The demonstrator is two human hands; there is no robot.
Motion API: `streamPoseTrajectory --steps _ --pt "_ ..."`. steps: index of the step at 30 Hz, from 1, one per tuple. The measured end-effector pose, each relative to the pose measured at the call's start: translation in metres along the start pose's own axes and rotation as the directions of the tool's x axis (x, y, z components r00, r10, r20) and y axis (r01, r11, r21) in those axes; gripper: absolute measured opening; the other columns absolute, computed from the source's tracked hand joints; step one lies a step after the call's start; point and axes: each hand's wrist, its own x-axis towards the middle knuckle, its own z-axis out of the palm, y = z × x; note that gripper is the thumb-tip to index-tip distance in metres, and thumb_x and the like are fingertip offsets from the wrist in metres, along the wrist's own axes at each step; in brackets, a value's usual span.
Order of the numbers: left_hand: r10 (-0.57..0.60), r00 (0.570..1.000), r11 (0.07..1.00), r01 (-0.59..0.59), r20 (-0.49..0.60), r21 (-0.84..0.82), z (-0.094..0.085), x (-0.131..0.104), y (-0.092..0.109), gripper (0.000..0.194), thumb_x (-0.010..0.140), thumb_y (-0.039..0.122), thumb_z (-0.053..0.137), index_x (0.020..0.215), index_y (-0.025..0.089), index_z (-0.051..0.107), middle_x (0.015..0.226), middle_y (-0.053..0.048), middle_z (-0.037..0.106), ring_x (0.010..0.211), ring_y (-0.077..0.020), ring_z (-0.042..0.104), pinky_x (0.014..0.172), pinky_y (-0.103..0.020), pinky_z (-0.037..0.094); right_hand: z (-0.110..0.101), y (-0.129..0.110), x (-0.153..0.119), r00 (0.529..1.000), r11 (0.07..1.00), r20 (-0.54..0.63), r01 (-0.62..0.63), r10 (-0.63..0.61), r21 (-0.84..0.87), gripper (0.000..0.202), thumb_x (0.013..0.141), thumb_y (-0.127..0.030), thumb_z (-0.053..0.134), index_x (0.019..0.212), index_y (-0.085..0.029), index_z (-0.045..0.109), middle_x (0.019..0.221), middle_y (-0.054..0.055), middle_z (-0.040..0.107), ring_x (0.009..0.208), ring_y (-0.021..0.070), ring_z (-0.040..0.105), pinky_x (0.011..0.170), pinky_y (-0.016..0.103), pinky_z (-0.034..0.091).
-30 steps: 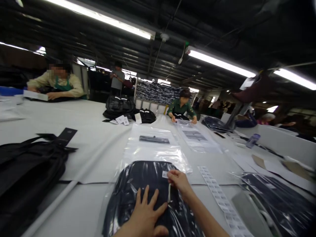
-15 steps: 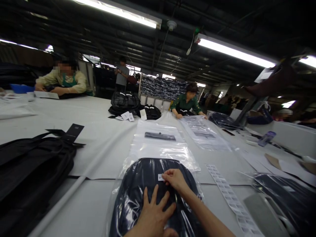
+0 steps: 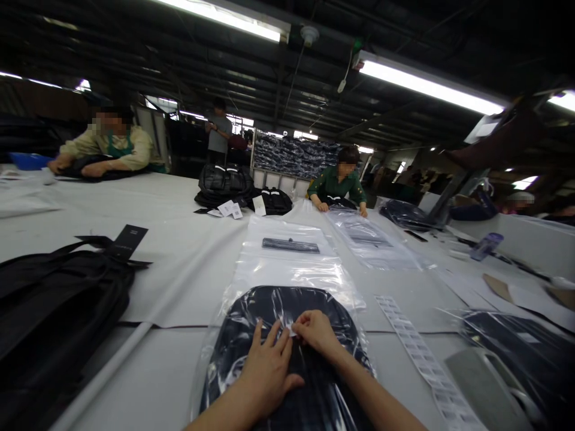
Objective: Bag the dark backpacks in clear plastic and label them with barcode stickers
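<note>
A dark backpack in a clear plastic bag (image 3: pixel 314 383) lies on the white table right in front of me. My left hand (image 3: pixel 268 368) rests on it with the fingers apart, its fingertips close to a small white sticker (image 3: pixel 291 331). Thumb and forefinger of my right hand (image 3: pixel 315 330) pinch that sticker against the plastic, just above the middle of the backpack. Much of the sticker is hidden by my fingers. Past the backpack, the flat, glossy upper part of the bag (image 3: pixel 287 272) stretches away, with a dark printed block on it.
To the left lies a black backpack (image 3: pixel 58 299) with tags. A sticker strip (image 3: pixel 413 344), a grey device (image 3: pixel 487 389) and another bagged backpack (image 3: pixel 521 347) are at the right. Across the table, two people handle bags; black backpacks (image 3: pixel 227 182) are stacked between them.
My left hand has turned and its fingertips have come up beside the sticker. The sticker, flat and visible before, is now mostly covered. The person across has drawn both hands closer together.
</note>
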Motion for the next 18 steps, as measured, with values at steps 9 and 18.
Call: streamPoseTrajectory --steps 9,18 --pt "-0.032 0.998 0.998 0.035 0.054 -0.046 0.015 0.001 -0.004 0.065 0.084 0.059 0.039 0.137 0.020 0.037 0.144 -0.011 0.032 0.134 -0.0372 0.021 0.101 -0.070 0.002 -0.011 -0.001 -0.023 0.925 0.781 0.081 0.358 -0.372 -0.512 0.021 0.086 -0.026 0.045 0.100 -0.028 0.061 0.088 0.002 0.064 0.082 0.0174 0.061 0.072 0.025 0.040" --pt "-0.684 0.676 0.644 0.384 -0.273 -0.662 -0.027 -0.045 -0.067 0.065 0.080 0.057 0.045 0.129 0.015 0.038 0.129 -0.018 0.049 0.122 -0.0310 0.044 0.102 -0.048 0.033 -0.092 0.103 -0.185 0.837 0.968 -0.511 -0.250 0.196 -0.038 0.041 0.066 -0.056 0.057 0.097 -0.030 0.061 0.090 0.008 0.067 0.090 0.0283 0.063 0.079 0.041 0.052"
